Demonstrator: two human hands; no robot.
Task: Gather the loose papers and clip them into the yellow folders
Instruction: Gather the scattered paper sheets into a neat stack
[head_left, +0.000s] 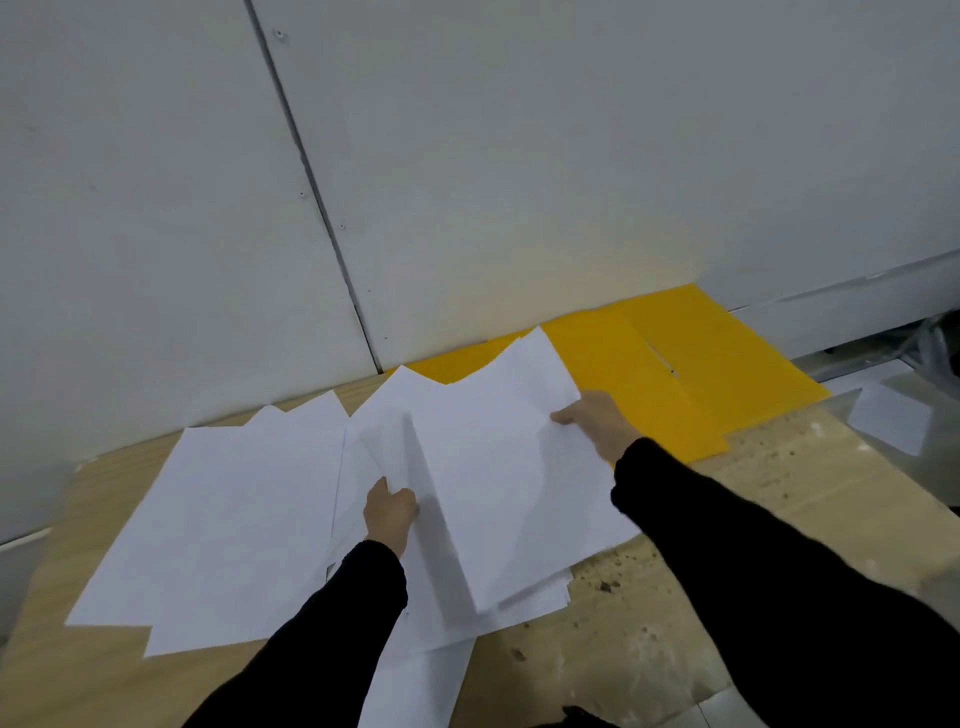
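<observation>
Head view: paper stack (498, 478) held just above table (675, 571) centre, long axis near-to-far, far end leaning left twd wall (467, 156). Right hand (597, 423) grips its right edge; left hand (389, 512) pinches sheets at left. Loose sheets (223, 519) lie flat further left; yellow folder (701, 364) open, far right, against wall.
</observation>
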